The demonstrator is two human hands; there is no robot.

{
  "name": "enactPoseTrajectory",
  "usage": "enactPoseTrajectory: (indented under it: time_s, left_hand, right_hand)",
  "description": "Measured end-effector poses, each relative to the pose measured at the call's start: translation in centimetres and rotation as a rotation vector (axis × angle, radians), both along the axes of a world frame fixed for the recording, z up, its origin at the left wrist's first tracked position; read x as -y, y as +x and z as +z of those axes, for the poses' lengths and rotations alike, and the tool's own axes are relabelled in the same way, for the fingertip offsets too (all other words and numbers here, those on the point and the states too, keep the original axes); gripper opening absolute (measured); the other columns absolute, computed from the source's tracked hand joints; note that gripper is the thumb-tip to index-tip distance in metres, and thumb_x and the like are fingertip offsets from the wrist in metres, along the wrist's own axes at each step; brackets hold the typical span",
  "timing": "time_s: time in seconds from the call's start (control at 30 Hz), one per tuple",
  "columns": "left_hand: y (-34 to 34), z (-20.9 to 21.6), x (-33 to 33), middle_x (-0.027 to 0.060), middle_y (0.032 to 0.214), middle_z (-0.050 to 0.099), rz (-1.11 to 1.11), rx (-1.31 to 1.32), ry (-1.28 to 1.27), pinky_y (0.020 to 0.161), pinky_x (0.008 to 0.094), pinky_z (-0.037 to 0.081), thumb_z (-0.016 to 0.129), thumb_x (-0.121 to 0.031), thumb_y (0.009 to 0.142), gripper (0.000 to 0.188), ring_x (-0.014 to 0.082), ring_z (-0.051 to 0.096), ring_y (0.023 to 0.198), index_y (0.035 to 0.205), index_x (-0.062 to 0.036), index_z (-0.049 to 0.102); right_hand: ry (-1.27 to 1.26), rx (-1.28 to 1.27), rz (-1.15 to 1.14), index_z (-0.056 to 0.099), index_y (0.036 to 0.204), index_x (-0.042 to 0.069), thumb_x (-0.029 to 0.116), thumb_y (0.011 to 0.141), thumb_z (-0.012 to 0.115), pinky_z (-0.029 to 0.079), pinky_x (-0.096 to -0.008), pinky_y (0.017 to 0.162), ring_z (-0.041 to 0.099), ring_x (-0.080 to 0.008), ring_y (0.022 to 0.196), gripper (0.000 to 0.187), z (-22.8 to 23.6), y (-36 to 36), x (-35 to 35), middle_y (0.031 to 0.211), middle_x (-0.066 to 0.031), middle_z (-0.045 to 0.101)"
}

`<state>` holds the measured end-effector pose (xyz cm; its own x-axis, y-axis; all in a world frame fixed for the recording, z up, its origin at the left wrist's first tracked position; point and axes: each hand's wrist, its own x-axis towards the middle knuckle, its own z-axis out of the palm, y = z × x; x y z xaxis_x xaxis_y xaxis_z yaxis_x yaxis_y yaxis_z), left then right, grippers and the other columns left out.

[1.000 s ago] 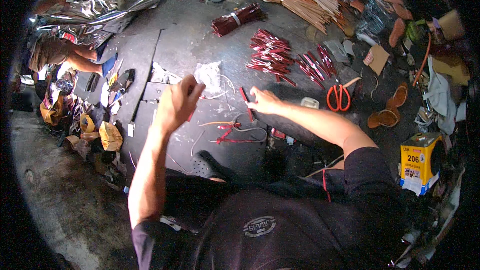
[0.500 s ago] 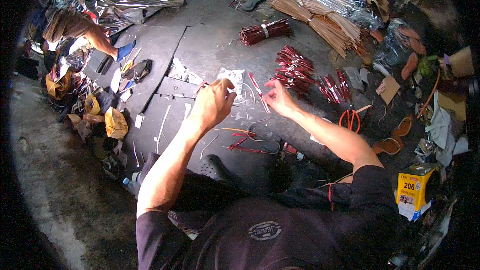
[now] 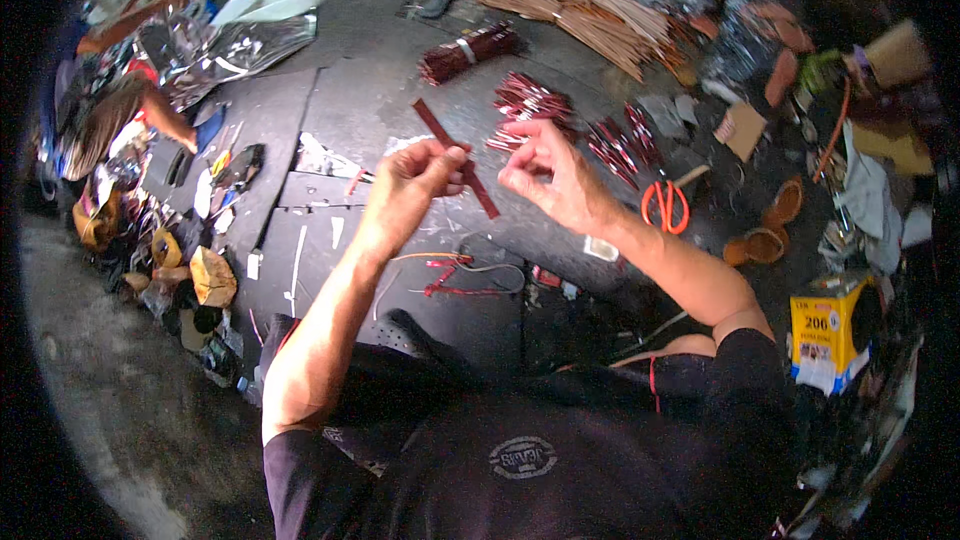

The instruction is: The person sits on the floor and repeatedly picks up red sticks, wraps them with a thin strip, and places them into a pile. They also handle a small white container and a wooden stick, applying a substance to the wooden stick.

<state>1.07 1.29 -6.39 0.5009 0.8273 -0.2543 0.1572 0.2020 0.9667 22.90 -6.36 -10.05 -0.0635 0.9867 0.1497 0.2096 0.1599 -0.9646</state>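
A flat dark red strip [image 3: 431, 120] is pinched between the thumb and fingers of my left hand [image 3: 405, 185], slanting from upper left to lower right above the floor. My right hand [image 3: 560, 180] is just to its right, fingers apart and holding nothing. Beyond my right hand lies a loose pile of similar red strips [image 3: 535, 92], partly covered by the fingers. A smaller group of red strips [image 3: 612, 152] lies to its right, near orange-handled scissors [image 3: 666, 208]. Farther back is a red bundle [image 3: 485, 45] with a pale band around it.
Tan strips [image 3: 590, 25] lie bundled at the far right, with silvery ones behind. Scraps and a cut-open yellow container [image 3: 212, 276] clutter the left side. Red pieces [image 3: 450, 282] and a cord lie nearer me. A yellow box [image 3: 825, 335] stands at right; another person's leg [image 3: 165, 120] is far left.
The red strip, earlier at my right fingertips, is now in my left hand. My right hand has come away with its fingers spread. The whole view has shifted somewhat.
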Motion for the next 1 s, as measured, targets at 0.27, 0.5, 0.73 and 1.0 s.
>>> enactPoseTrajectory:
  time_s: [0.27,0.5,0.73,1.0]
  left_hand:
    - [0.4,2.9,1.2,0.0065,0.096,0.07,-0.069,-0.037,0.127,0.081,0.0265,0.054,0.057,-0.021,0.1,0.027,0.0106,0.065,0.086,0.109,0.0019,0.068]
    - [1.6,4.3,2.5,0.008,0.098,0.069,-0.076,-0.033,0.104,0.079,0.0282,0.055,0.058,-0.024,0.1,0.03,0.0122,0.065,0.089,0.119,-0.0017,0.062]
    - [1.6,3.3,2.4,0.011,0.104,0.069,-0.066,-0.002,0.073,0.082,0.0305,0.056,0.056,-0.027,0.101,0.029,0.0159,0.067,0.094,0.12,-0.0046,0.061]
    - [1.9,3.6,2.8,0.0128,0.108,0.068,-0.032,-0.011,0.087,0.088,0.034,0.055,0.05,-0.025,0.103,0.03,0.0183,0.066,0.099,0.12,-0.0033,0.061]
  right_hand:
    - [-0.008,0.553,-0.305,0.065,0.104,0.004,0.023,0.089,0.068,0.051,-0.0389,0.076,0.066,-0.0284,0.09,0.024,-8.6,11.3,9.4,0.095,-0.0129,0.066]
    - [-0.046,1.087,-0.126,0.067,0.123,0.014,0.068,0.076,0.065,0.013,-0.0568,0.119,0.021,-0.0418,0.144,0.072,-13.3,10.6,16.5,0.153,-0.021,0.03]
    - [-0.106,1.123,-0.138,0.065,0.127,0.012,0.077,0.077,0.054,0.004,-0.0574,0.119,0.01,-0.0414,0.147,0.082,-14.0,10.0,16.2,0.159,-0.0208,0.018]
    - [-0.048,1.134,-0.154,0.07,0.115,0.005,0.073,0.08,0.056,0.006,-0.0571,0.119,0.011,-0.0418,0.147,0.078,-14.6,10.0,16.2,0.159,-0.0215,0.019]
